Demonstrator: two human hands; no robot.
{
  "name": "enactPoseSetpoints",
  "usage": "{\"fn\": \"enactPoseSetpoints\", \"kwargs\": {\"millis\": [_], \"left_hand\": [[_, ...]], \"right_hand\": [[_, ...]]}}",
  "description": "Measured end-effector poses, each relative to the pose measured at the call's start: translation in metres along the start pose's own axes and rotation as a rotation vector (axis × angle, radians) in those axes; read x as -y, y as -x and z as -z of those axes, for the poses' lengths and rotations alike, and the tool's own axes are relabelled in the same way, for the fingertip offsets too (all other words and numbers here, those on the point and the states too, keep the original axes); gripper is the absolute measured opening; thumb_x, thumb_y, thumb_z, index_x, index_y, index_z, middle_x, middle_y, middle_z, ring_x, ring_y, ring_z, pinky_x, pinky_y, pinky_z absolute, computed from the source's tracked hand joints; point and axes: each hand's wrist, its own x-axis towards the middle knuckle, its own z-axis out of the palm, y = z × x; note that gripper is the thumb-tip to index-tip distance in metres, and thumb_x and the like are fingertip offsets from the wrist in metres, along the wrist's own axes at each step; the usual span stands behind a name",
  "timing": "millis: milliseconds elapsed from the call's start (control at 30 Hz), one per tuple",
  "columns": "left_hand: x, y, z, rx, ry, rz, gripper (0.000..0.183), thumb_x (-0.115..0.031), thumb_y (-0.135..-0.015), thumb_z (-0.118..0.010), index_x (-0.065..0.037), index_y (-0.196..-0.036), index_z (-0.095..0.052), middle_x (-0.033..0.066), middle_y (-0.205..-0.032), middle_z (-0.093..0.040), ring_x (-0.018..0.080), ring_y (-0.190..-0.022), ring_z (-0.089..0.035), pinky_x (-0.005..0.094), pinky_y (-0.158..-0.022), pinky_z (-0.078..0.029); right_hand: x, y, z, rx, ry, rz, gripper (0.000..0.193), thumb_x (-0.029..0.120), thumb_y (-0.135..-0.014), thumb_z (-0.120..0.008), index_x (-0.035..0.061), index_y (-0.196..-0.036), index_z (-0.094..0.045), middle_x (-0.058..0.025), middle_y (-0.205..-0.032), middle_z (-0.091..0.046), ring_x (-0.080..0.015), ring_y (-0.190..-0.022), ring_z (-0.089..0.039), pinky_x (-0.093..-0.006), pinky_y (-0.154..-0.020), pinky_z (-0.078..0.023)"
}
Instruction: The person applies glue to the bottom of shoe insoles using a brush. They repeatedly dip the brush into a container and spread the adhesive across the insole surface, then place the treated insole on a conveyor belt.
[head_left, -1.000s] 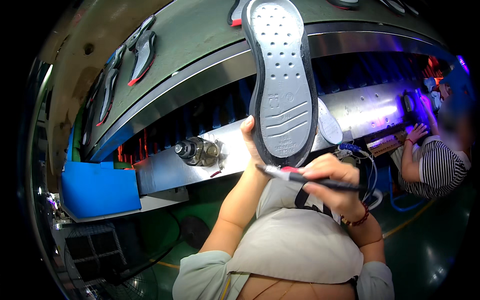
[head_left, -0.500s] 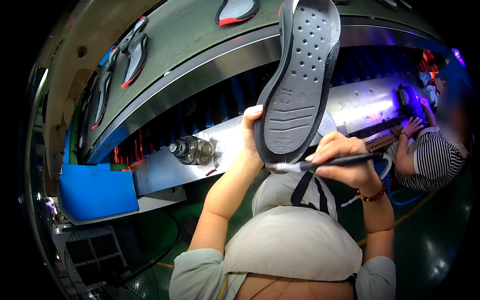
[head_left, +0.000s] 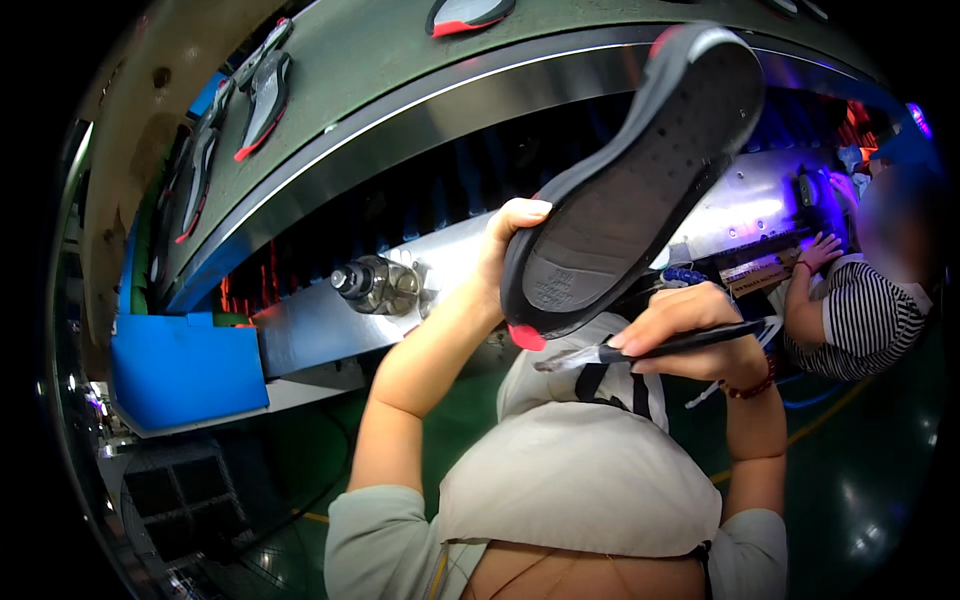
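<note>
Dark sole (head_left: pixel 632 190), red-ended, tilted, clamped in left hand (head_left: pixel 504 245); right hand (head_left: pixel 697 312) grips brush (head_left: pixel 692 342).

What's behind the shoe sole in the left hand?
Around the shoe sole, a curved metal edge, a dark recess and a metal shelf show behind it. Whatever lies directly behind is covered, as are most fingers of the left hand.

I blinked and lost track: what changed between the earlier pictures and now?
The shoe sole has swung right at its far end, and its underside looks darker. The brush, earlier over its near rim, now shows below it. Nothing was picked up or let go: the left hand still grips the sole, the right hand the brush.
</note>
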Motion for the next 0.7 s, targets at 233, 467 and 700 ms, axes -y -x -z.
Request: {"fn": "enactPoseSetpoints", "kwargs": {"millis": [233,467,700], "left_hand": [[0.005,0.006,-0.005,-0.268,-0.135,0.26,0.042,-0.021,-0.068,-0.059,0.003,-0.102,-0.052,0.0176,-0.092,-0.058,0.0218,-0.079,-0.058,0.0324,-0.072,-0.048],[0.003,0.008,-0.011,-0.267,-0.275,0.374,0.039,-0.023,-0.068,-0.06,0.003,-0.097,-0.054,0.0146,-0.083,-0.058,0.0199,-0.067,-0.058,0.0303,-0.062,-0.05],[-0.001,0.017,0.004,-0.232,-0.337,0.468,0.039,-0.027,-0.07,-0.056,0.002,-0.096,-0.056,0.0147,-0.089,-0.059,0.0213,-0.074,-0.058,0.0307,-0.07,-0.047]], "right_hand": [[-0.006,0.006,0.005,0.2,0.167,-0.013,0.014,0.0,-0.065,-0.067,0.0017,-0.078,-0.063,-0.012,-0.085,-0.063,-0.0207,-0.077,-0.063,-0.0253,-0.068,-0.049],[-0.017,0.012,0.01,0.216,0.183,-0.054,0.012,0.001,-0.068,-0.063,0.001,-0.08,-0.061,-0.0111,-0.083,-0.063,-0.0222,-0.079,-0.062,-0.0278,-0.069,-0.049],[-0.013,0.013,0.017,0.24,0.35,-0.096,0.012,0.003,-0.069,-0.062,0.0035,-0.081,-0.061,-0.0093,-0.088,-0.063,-0.0211,-0.08,-0.061,-0.0273,-0.068,-0.049]]}}
